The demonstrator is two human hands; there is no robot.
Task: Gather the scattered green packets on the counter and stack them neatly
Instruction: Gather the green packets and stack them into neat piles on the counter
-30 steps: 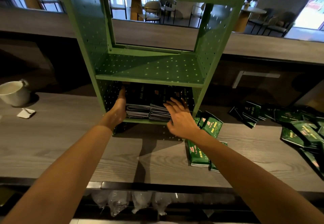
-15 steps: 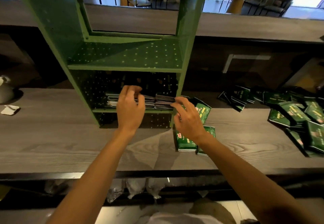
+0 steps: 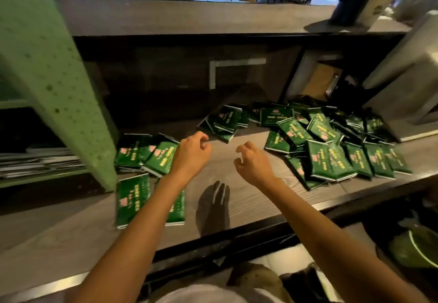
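- Left hand (image 3: 192, 153): raised over the counter (image 3: 237, 207), fingers loosely curled, nothing held.
- Right hand (image 3: 253, 160): near the left, also half curled and empty.
- Main heap of green packets (image 3: 331, 155): on the counter right of both hands, overlapping, long axes pointing many ways.
- Far cluster (image 3: 226, 120): beyond the hands, stacked askew.
- Shelf-side packets (image 3: 151, 155): against the foot of the green shelf (image 3: 47, 70), long axes slanted.
- Two flat packets (image 3: 132, 198): partly under the left forearm, side by side, long axes running near to far.
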